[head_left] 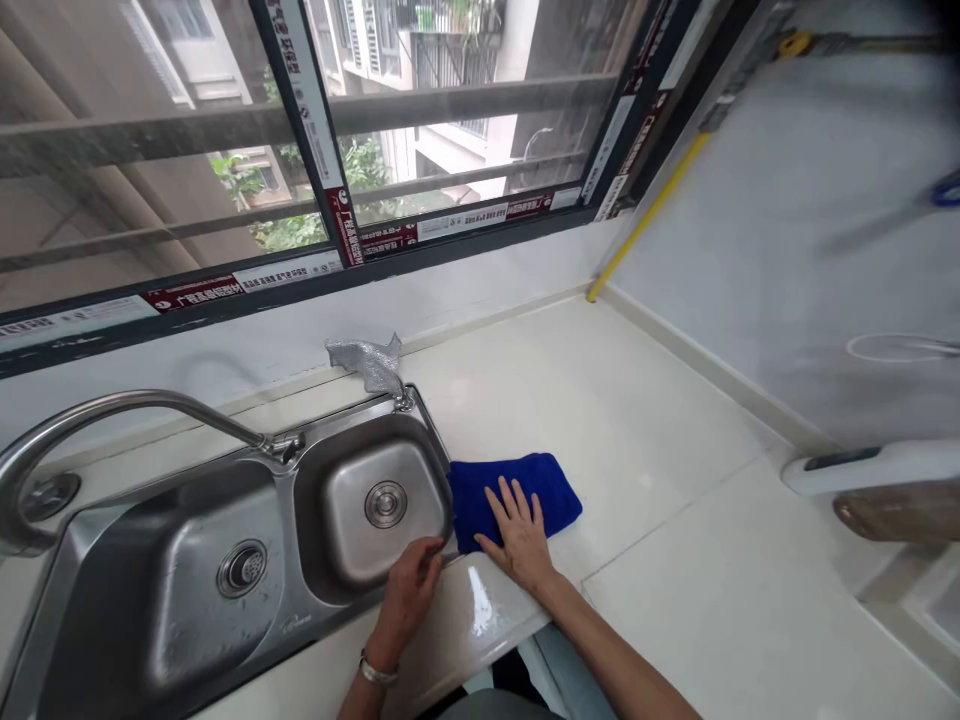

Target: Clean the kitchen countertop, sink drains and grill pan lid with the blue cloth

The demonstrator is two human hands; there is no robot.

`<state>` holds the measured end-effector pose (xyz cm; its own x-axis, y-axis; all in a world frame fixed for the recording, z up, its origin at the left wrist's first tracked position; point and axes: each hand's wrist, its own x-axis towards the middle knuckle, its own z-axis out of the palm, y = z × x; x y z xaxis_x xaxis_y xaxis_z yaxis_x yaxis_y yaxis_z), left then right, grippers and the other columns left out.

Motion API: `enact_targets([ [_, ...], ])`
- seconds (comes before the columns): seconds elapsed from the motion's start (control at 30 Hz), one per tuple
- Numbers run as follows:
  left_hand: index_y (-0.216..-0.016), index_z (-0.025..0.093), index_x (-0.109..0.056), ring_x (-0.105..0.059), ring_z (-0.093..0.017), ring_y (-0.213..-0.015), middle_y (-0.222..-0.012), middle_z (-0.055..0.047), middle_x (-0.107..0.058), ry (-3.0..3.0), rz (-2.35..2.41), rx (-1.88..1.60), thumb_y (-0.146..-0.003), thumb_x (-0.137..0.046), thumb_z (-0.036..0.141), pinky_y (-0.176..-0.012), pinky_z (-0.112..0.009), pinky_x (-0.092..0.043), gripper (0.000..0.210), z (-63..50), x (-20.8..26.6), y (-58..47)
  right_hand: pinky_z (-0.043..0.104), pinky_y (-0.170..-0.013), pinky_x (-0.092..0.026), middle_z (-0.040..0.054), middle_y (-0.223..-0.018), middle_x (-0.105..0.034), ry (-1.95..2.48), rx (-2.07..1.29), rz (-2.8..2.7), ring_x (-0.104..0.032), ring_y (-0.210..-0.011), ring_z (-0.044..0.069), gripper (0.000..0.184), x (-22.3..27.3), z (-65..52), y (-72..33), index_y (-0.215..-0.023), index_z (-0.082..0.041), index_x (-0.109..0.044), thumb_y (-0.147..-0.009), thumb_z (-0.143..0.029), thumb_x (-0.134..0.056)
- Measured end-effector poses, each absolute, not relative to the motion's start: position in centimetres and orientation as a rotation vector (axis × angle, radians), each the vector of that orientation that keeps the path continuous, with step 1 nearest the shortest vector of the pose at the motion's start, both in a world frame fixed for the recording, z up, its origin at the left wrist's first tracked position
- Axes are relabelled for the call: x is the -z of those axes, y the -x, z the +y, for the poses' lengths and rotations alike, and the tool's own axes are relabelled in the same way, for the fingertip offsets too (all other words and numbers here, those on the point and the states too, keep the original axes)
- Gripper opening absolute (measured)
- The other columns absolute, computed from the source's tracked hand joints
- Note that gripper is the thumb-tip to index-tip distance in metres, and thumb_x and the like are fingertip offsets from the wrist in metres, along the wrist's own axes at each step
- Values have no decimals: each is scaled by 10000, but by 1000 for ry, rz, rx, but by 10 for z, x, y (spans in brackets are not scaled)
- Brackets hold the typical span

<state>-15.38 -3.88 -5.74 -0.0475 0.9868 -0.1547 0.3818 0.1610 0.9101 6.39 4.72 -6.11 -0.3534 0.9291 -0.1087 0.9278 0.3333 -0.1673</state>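
A folded dark blue cloth lies on the white countertop, against the right end of the sink. My right hand rests flat on top of it, fingers spread and pointing away from me. Over the front right corner of the steel double sink, my left hand hovers with loosely bent fingers. Nothing shows in that hand, and a metal bracelet is on its wrist. Whether the left fingers touch the sink rim, I cannot tell.
A curved faucet reaches over the sink from the left. Grey bubble wrap sits at the back rim. Behind are the window frame and a yellow pipe. A white appliance-like object juts in from the right.
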Motion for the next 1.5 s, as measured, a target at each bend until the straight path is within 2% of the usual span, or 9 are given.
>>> enact_targets([
  [0.17,-1111,220,-651,-642,-233,-1081,-1176,-105,-674,-1375,1602,-880,-918,-472,422,-902,-390,-567,332,-50,63,168,630,-1164,-100,135,-1647,-105,1920,-462,-2649,-62,-1499,369,912,53,63,-44,-1543,-210,-289,-783,-416,-749],
  [0.33,-1085,215,-654,-654,-257,-1058,-1137,-123,-696,-1350,1671,-876,-888,-490,409,-915,-425,-560,321,-61,67,187,652,-1162,-12,169,-1645,-30,1947,-403,-2699,6,-1497,390,1203,54,85,-22,-1568,-163,-191,-631,-512,-861],
  [0.53,-1081,226,-656,-665,-241,-1026,-1123,-107,-705,-1340,1694,-885,-898,-482,408,-888,-403,-569,312,-69,65,191,657,-1141,-67,162,-1645,-94,1933,-133,-2450,-50,-1488,390,771,67,83,-17,-1563,-167,-238,-948,-576,-458],
  [0.77,-1102,223,-649,-663,-230,-1026,-1137,-102,-691,-1373,1641,-857,-924,-484,416,-908,-391,-566,310,-60,61,187,564,-1163,-119,96,-1632,-214,1978,-58,-2325,-145,-1485,316,618,72,88,-57,-1537,-227,-322,-1003,-537,-311],
  [0.93,-1113,227,-641,-660,-230,-1044,-1134,-99,-691,-1428,1588,-866,-940,-464,416,-921,-387,-563,311,-45,56,176,560,-1182,-88,125,-1638,-174,1888,-218,-2467,-113,-1492,349,869,67,64,-74,-1555,-186,-276,-875,-685,-485],
  [1.13,-1085,227,-656,-674,-231,-1024,-1118,-97,-706,-1425,1616,-883,-920,-467,397,-871,-374,-579,302,-50,66,179,588,-1172,-101,95,-1647,-137,1850,-388,-2627,-84,-1496,354,983,60,56,-35,-1566,-225,-235,-768,-576,-692],
  [1.27,-1040,216,-667,-694,-245,-963,-1055,-107,-732,-1391,1678,-872,-877,-492,370,-877,-403,-575,285,-65,77,191,635,-1153,-58,163,-1645,-59,1907,-274,-2654,-21,-1485,408,1202,62,72,-7,-1567,-143,-202,-631,-553,-834],
  [1.43,-1045,210,-673,-689,-242,-991,-1066,-107,-728,-1365,1736,-883,-883,-487,391,-913,-407,-562,306,-75,77,200,615,-1114,-166,126,-1631,-200,1868,-164,-2392,-178,-1450,383,636,68,86,2,-1537,-195,-320,-964,-439,-445],
  [1.5,-1058,210,-670,-684,-234,-1002,-1083,-106,-721,-1365,1741,-894,-901,-477,397,-920,-398,-560,311,-74,72,200,584,-1104,-209,99,-1619,-253,1882,-170,-2303,-237,-1429,359,546,69,89,-1,-1513,-222,-375,-999,-400,-335],
])
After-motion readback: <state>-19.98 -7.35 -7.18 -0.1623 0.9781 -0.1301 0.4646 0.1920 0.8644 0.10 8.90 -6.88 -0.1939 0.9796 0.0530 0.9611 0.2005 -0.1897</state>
